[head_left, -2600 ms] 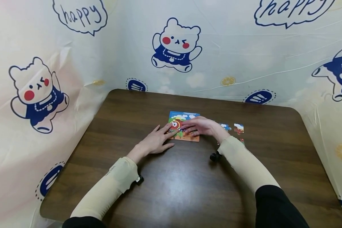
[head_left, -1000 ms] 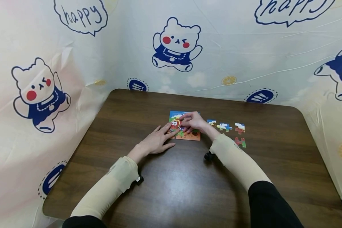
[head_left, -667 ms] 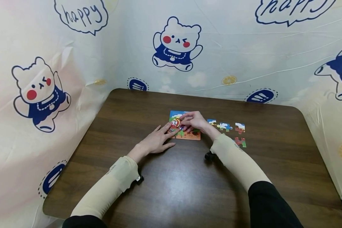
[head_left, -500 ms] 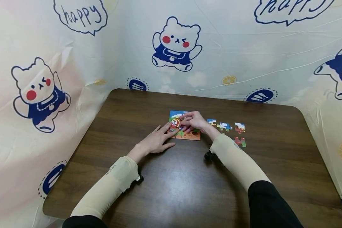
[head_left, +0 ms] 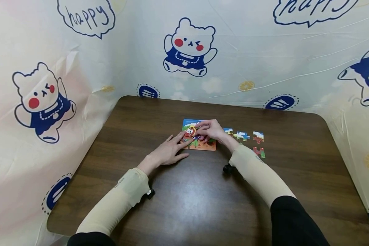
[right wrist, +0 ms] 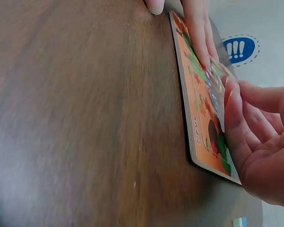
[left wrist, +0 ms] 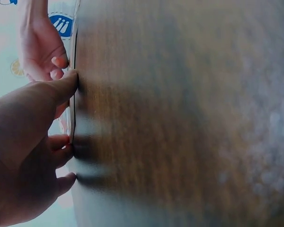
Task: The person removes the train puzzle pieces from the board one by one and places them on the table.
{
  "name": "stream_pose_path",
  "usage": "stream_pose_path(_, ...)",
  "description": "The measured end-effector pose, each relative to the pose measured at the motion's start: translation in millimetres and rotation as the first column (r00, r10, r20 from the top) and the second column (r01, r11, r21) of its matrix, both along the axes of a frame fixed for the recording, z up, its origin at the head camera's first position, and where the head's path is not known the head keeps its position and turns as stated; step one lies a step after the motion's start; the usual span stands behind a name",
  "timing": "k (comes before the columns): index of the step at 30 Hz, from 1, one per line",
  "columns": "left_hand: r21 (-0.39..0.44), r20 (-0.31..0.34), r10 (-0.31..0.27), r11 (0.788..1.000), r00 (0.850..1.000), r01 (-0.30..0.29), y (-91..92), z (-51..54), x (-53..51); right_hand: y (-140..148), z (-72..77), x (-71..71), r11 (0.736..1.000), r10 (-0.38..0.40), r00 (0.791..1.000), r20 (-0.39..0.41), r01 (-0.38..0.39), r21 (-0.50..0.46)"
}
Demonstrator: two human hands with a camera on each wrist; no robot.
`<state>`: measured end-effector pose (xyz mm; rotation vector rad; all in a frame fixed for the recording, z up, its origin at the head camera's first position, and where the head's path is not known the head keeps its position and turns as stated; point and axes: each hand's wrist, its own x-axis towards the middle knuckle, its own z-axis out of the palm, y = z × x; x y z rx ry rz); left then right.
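The puzzle board (head_left: pixel 201 146) lies flat toward the far side of the table, its picture partly covered by both hands. On it, one puzzle piece (right wrist: pixel 220 75) appears tilted up, the thumb and forefinger of the right hand (head_left: pixel 211 131) pinching its edge. That hand was spread loosely over the board a few seconds ago; its fingers are now gathered, and the red face (head_left: pixel 189 132) near them seems to show more fully. This suggests the piece sits loose in its place, though whether it is coming out or going in I cannot tell. The left hand (head_left: pixel 169 152) stays put, fingers straight and spread, tips resting on the board's near-left part, apparently steadying it. At least four loose pieces (head_left: pixel 242 136) lie right of the board on the brown table (head_left: pixel 184 205).
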<state>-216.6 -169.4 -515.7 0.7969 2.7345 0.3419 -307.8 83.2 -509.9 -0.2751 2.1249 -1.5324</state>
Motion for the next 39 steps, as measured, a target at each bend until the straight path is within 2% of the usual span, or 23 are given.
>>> stream_pose_path(6,-0.008,-0.003,-0.003,1.000,1.000,0.003,0.5,0.6,-0.2,22,4.7,10.3,1.000,-0.010,0.999,-0.035,0.011,0.027)
stream_pose_path(15,-0.006,-0.008,-0.011,1.000,1.000,0.011,0.5,0.5,0.5,65,7.7,30.7,1.000,0.004,0.999,-0.046,-0.005,-0.019)
stream_pose_path(24,0.004,-0.016,-0.002,1.000,1.000,0.002,-0.7,3.5,0.6,104,7.6,47.9,1.000,-0.004,0.998,-0.068,0.003,-0.007)
stream_pose_path(31,0.008,-0.012,-0.003,1.000,1.000,0.003,-1.0,3.9,0.7,121,4.1,58.0,1.000,-0.003,0.998,-0.059,0.004,0.007)
stream_pose_path(39,0.006,-0.006,-0.002,1.000,1.000,0.002,0.0,3.0,1.4,132,3.5,62.2,0.999,-0.028,0.997,-0.066,0.030,0.029)
